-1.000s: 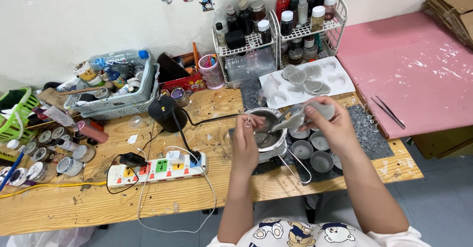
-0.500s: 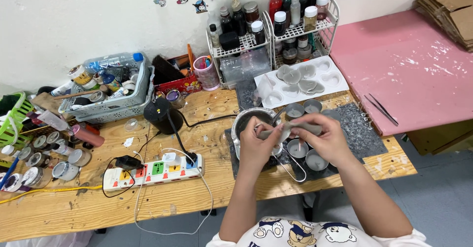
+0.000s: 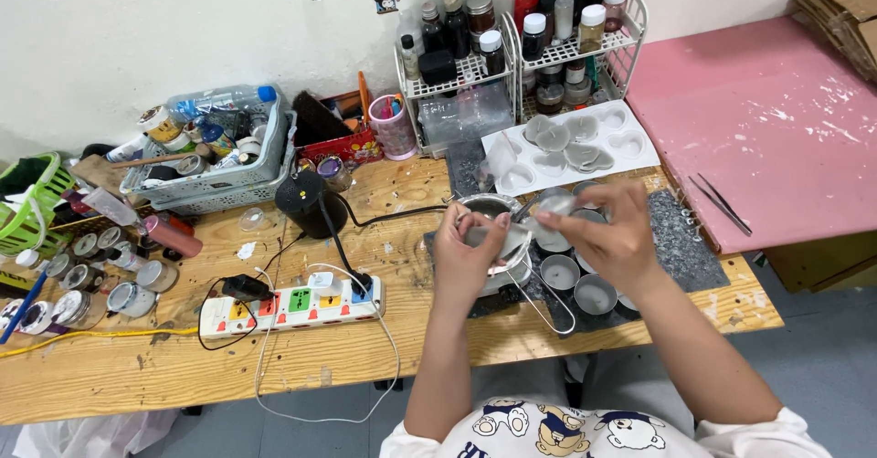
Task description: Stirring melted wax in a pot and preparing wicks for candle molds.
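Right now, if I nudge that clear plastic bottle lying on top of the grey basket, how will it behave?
The clear plastic bottle lies on its side atop clutter in the grey basket, so it would probably roll. It looks nearly empty, likely light. Thin plastic may dent.

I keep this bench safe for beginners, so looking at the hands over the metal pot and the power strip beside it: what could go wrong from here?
1. Both the left hand and right hand work directly above the small metal pot; if its contents are hot, drips could burn the fingers.
2. The power strip and its cables lie beside the pot, so a spill might reach them.
3. Small filled tins crowd under the right wrist and could be knocked over.
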